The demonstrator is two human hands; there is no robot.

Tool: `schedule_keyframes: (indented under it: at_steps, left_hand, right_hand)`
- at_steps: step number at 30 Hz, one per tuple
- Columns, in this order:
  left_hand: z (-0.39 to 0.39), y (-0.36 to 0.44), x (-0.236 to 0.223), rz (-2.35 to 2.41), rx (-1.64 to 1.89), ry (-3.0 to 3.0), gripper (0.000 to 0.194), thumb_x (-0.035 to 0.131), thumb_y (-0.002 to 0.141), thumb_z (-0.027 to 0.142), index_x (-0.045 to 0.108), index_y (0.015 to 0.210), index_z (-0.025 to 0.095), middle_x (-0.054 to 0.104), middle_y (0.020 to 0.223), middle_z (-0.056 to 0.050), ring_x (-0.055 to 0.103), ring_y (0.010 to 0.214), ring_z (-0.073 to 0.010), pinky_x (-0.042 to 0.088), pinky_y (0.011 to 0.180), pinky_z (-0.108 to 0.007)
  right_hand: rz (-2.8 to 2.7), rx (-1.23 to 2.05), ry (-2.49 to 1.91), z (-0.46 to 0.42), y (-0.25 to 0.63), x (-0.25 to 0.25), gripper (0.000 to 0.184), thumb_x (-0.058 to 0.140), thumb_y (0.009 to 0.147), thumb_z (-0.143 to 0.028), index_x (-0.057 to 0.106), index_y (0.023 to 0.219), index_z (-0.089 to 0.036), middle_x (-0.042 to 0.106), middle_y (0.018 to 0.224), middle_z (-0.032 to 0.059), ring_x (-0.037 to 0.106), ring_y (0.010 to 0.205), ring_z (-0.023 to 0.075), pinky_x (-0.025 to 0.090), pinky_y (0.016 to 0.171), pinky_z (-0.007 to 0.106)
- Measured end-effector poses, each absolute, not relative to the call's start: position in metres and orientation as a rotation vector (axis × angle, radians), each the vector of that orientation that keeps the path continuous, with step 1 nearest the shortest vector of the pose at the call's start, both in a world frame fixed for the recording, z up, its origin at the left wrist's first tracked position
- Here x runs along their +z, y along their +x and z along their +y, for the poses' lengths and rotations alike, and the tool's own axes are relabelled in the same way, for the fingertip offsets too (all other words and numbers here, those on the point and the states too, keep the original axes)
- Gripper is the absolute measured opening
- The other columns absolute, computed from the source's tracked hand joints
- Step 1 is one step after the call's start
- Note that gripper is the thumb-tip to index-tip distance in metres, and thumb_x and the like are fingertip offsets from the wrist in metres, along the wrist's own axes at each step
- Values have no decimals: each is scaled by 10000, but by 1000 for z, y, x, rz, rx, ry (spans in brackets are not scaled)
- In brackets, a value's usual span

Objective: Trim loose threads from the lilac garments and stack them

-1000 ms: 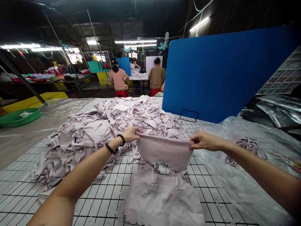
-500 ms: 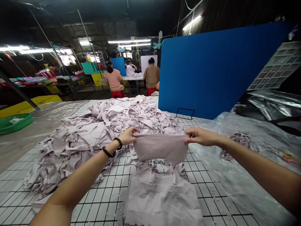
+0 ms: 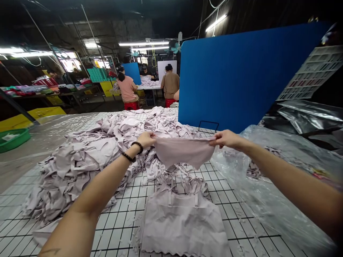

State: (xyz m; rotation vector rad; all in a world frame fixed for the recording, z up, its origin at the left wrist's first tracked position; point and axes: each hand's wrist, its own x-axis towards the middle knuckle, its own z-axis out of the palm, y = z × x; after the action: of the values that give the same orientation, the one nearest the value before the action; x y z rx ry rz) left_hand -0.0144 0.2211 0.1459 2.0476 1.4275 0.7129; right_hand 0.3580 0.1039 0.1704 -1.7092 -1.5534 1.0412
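- Dim workroom (image 3: pixel 134 30), a green basket (image 3: pixel 20 142) over at far left.
- Black-gridded white table (image 3: pixel 118 228), piled with pale garments (image 3: pixel 88 153).
- Left hand (image 3: pixel 146 139), fingertips pinching the mauve cloth (image 3: pixel 184 150) above the table.
- Right hand (image 3: pixel 227 138) pinching its other end.
- Blue panel (image 3: pixel 235 75) behind.

The head-worn view looks from above and behind the grip, forward and slightly down; the left hand (image 3: pixel 146 139) and right hand (image 3: pixel 227 139) are near, mid-frame; the gridded table (image 3: pixel 120 221) spreads below them; seated co-workers (image 3: pixel 170 85) are far beyond the grip.
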Motion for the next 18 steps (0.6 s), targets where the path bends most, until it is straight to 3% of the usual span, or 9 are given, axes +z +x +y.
schedule_keyframes:
  at_steps: [3,6,12,15,18]
  left_hand:
    - [239,2,177,1450,839,2047,115,591,562,164,629,667,136,599,613,5,556,596,-119,424,526,-187]
    - [253,22,215,1453,946,2025,127,576,585,160,626,699,135,596,596,0,585,576,-132,459,526,-204]
    - [270,55,279,1233,1279,1686,120,569,647,139,601,757,103,624,636,-50,656,603,-171,554,610,-287]
    - [271,57,281,1161,1323,1622,103,596,629,135,592,726,97,630,678,-52,665,642,-169,563,649,-287]
    - [257,43,253,1233,1186,1600,100,635,581,135,574,658,113,617,621,-31,660,645,-162,558,637,-256]
  right_hand:
    - [-1346,944,-1655,119,367,188,243,813,579,-255,636,711,-154,577,580,1,510,475,98,407,389,208]
    - [-1143,920,-1559,130,369,217,198,763,671,-195,596,772,-159,620,632,25,607,523,140,459,381,208]
    - [-1140,743,-1313,138,364,272,40,517,902,-163,515,872,-136,643,656,25,676,583,132,559,567,253]
    - [-1174,775,-1296,138,363,268,53,489,916,-156,493,863,-150,663,659,35,686,627,134,564,637,272]
    - [-1159,904,-1360,127,362,235,100,592,853,-204,501,812,-189,677,675,34,689,672,163,578,634,293]
